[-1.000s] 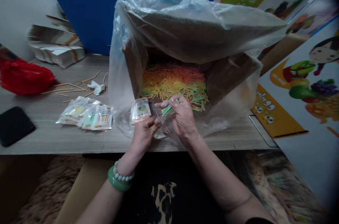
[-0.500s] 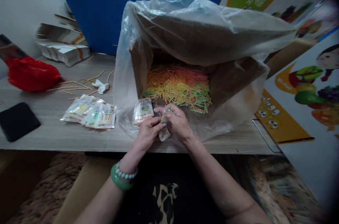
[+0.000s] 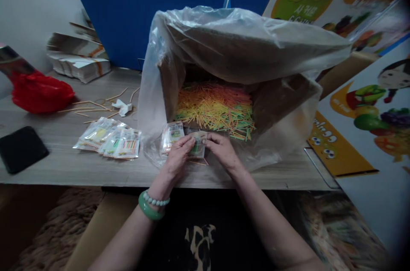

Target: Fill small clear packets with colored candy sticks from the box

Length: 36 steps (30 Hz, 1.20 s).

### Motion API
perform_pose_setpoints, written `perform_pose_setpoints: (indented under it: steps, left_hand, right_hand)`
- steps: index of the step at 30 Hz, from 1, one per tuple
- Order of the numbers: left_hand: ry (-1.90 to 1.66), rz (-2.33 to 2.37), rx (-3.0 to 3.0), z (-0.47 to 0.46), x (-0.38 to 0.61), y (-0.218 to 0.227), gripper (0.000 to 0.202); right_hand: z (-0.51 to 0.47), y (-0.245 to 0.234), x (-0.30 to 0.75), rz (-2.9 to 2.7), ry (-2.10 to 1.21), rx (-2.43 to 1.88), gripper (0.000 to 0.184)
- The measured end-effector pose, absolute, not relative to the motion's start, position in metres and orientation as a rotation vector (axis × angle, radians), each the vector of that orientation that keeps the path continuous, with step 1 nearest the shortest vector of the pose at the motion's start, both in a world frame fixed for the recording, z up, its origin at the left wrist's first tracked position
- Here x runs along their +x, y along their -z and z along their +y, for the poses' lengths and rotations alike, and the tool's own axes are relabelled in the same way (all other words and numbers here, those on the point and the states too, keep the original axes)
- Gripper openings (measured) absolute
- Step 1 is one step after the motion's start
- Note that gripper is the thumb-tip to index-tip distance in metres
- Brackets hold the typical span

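My left hand (image 3: 176, 156) and my right hand (image 3: 222, 150) both pinch a small clear packet (image 3: 197, 145) with green sticks inside, held flat just above the table edge. The left hand grips its left side, the right hand its right side. Just left of it lies a small stack of packets (image 3: 171, 134). Behind the hands a cardboard box (image 3: 169, 87) lined with a clear plastic bag (image 3: 243, 40) lies open on its side, full of loose coloured sticks (image 3: 216, 106).
Filled packets (image 3: 110, 141) lie in a pile to the left on the wooden table (image 3: 64, 168). Further left are a black pad (image 3: 19, 148), a red plastic bag (image 3: 40, 94), loose wooden sticks (image 3: 92, 106) and stacked printed cards (image 3: 80, 59). Illustrated boards (image 3: 365, 104) stand right.
My right hand put the bunch of green sticks into the packet. Both hands now hold the packet flat, lower and nearer the table edge.
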State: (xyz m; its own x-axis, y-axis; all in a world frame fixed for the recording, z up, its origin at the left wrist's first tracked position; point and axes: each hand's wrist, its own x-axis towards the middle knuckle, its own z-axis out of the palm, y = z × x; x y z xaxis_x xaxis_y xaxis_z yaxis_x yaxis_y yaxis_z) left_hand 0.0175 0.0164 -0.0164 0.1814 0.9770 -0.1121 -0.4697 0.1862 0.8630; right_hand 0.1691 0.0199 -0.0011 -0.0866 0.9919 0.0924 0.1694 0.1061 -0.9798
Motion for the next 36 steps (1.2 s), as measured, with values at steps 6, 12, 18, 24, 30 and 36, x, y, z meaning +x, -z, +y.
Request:
perform_pose_setpoints:
  steps: [6, 12, 18, 24, 30, 36]
  left_hand:
    - [-1.294, 0.932, 0.920, 0.006, -0.003, -0.002, 0.022]
    - [-1.636, 1.256, 0.907, 0.007, -0.074, -0.011, 0.019]
    - [-1.584, 1.940, 1.416, 0.038, -0.145, 0.006, 0.021]
    - [-0.992, 2.530, 1.760, 0.045, -0.146, -0.002, 0.045]
    - [-1.189, 2.068, 2.172, 0.007, -0.082, 0.011, 0.028]
    - [-0.718, 1.348, 2.488, -0.019, -0.012, 0.033, 0.031]
  right_hand:
    - [0.012, -0.008, 0.152, -1.723, -0.811, -1.206, 0.013]
    - [-0.008, -0.007, 0.147, -2.209, -0.522, -1.862, 0.028]
    - [-0.013, -0.003, 0.129, -2.466, -0.472, -1.939, 0.032]
    - [-0.023, -0.006, 0.130, -2.647, -0.297, -1.889, 0.045]
    - [0.012, -0.013, 0.159, -2.311, -0.319, -1.948, 0.030]
    - [0.101, -0.016, 0.139, -2.005, -0.121, -2.157, 0.032]
